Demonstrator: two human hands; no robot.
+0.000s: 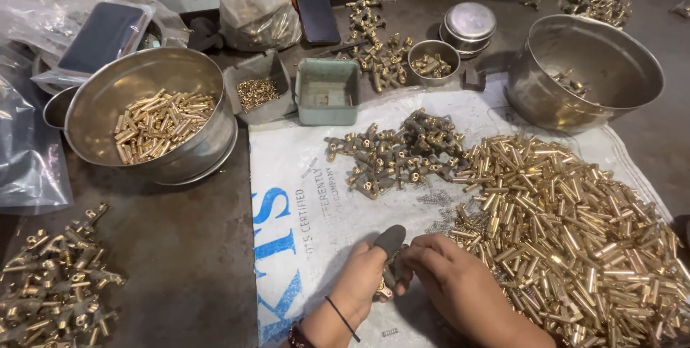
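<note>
My left hand grips a small dark-handled tool with a brass fitting at its lower end. My right hand meets it from the right, fingertips pinched on the same fitting. Both hands rest over a white woven sack spread on the table. A big heap of short brass tubes lies just right of my right hand. A cluster of dark brass valve fittings sits beyond my hands. Tiny springs are scattered between the two piles.
A steel bowl of brass tubes stands at the left, a large steel pot at the back right. A green tray, a small grey box, a small steel cup, tins, a phone and plastic bags line the back. More fittings lie at the front left.
</note>
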